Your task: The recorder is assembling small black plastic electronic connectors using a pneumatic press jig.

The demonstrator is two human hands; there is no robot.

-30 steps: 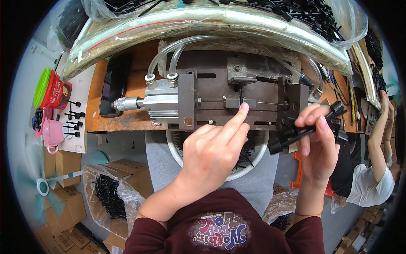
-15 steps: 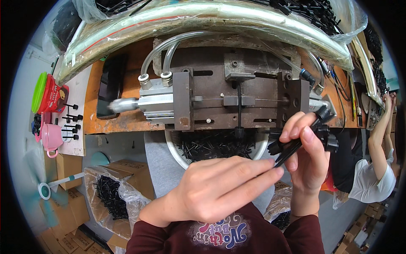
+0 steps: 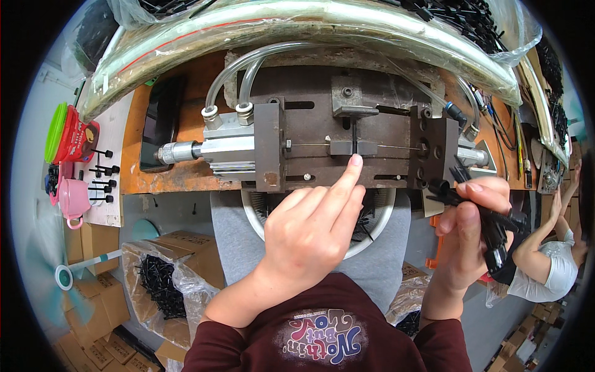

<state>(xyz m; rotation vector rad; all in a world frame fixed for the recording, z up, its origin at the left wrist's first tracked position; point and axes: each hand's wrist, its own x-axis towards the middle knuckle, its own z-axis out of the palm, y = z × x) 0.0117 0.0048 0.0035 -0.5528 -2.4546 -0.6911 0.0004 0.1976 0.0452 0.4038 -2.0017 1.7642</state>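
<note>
Black rod (image 3: 354,130) across metal block (image 3: 339,149), near front edge of machine (image 3: 313,130); long axis front-to-back, ahead of left hand (image 3: 313,226), nearer one. Index fingertip (image 3: 355,160) at rod; grip cannot tell. Right hand (image 3: 466,239) clamped on rod bunch (image 3: 494,239).

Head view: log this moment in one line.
left hand: index finger at black rod on grey block | right hand: holding several black stemmed parts | white tub: at lap

Two bare hands (image 3: 310,226); one slim black rod (image 3: 355,135) at the left one; several knobbed black rods (image 3: 493,240) bunched in the right, too overlapped to count; two clear plastic hoses (image 3: 228,71); two round white fittings (image 3: 245,113); one pink plastic cup (image 3: 75,197).
</note>
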